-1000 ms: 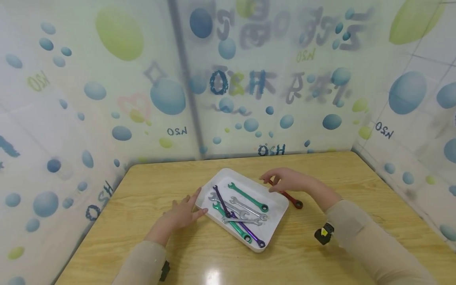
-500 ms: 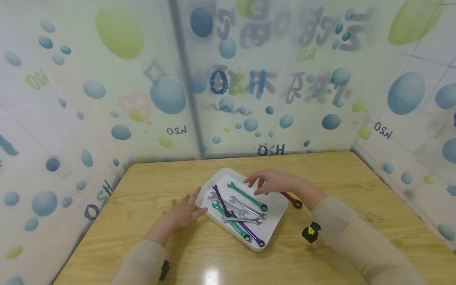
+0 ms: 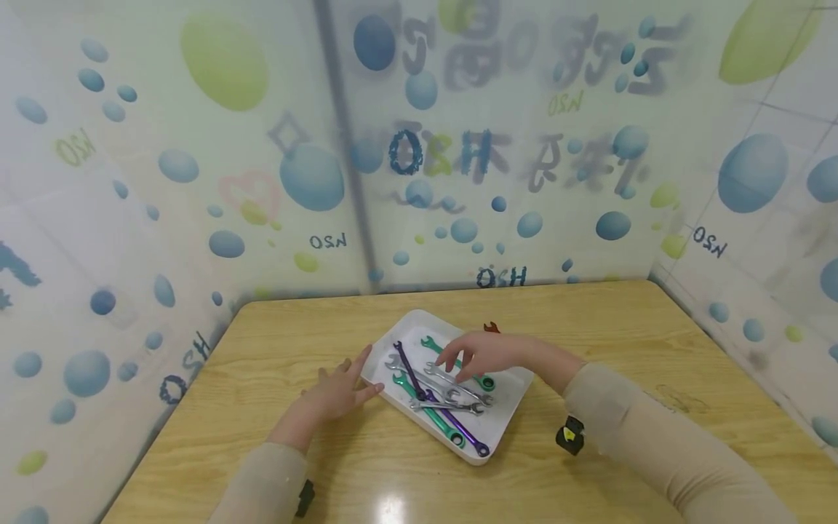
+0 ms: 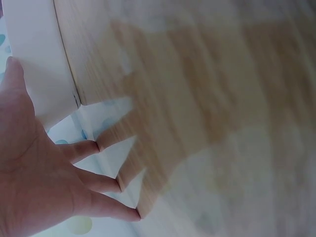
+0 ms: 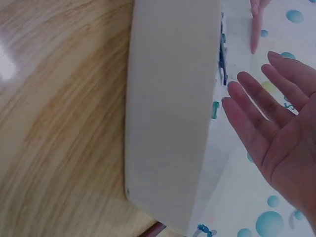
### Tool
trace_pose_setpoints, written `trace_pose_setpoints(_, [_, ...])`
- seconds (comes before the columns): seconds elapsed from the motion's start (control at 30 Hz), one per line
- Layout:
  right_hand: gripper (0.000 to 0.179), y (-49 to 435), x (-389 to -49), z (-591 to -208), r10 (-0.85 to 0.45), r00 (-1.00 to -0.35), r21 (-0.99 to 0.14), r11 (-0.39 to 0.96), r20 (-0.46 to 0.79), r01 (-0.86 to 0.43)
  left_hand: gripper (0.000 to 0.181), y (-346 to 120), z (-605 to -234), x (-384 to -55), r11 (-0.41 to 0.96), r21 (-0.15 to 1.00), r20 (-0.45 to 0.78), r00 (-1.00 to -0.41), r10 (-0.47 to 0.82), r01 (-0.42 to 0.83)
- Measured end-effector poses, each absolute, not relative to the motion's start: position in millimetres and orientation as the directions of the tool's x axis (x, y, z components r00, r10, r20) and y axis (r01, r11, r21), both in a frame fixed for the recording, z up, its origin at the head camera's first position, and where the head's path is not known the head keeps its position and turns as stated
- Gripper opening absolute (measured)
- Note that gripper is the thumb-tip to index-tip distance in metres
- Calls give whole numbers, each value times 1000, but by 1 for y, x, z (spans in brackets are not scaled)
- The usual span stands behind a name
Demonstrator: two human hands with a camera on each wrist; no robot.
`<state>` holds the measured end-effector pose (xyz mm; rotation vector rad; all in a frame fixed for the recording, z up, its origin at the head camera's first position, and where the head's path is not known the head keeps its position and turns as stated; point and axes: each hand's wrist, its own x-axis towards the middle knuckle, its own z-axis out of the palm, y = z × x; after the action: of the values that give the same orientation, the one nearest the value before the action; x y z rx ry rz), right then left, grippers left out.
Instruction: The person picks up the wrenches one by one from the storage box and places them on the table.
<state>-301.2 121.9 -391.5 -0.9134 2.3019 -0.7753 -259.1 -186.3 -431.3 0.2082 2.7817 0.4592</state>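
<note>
A white tray (image 3: 505, 411) holds several combination wrenches. They include a green wrench (image 3: 432, 343) partly behind my right hand, another green wrench (image 3: 425, 411), a dark purple wrench (image 3: 408, 367), a bright purple wrench (image 3: 461, 426) and several silver wrenches (image 3: 435, 407). My right hand (image 3: 491, 353) hovers over the tray above the silver and upper green wrenches, fingers loosely bent, holding nothing. With fingers spread, my left hand (image 3: 334, 393) rests by the tray's left corner, its thumb and forefinger at the rim. In the left wrist view the thumb lies along the tray wall (image 4: 39, 54).
A red wrench (image 3: 491, 327) lies on the wooden table (image 3: 314, 320) right of the tray, mostly hidden behind my right arm. A bubble-patterned curtain (image 3: 419, 218) borders the table at the back and sides.
My right hand has moved left from the red wrench beside the tray to above the wrenches inside it. The red wrench stays on the table. My left hand keeps its place.
</note>
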Motion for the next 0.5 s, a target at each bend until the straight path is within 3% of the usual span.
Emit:
trace_pose_setpoints(0.3, [40,114,-292,-403,-779,-558,-691,571,-286,-443,85,-186,-433,-259,939,331,-275,-943,190,93])
trace_pose_setpoints(0.5, [39,110,-288,-411,-772,-549,-660,598,-321,-455,86,-187,-432,-259,940,328,-267,-945,190,97])
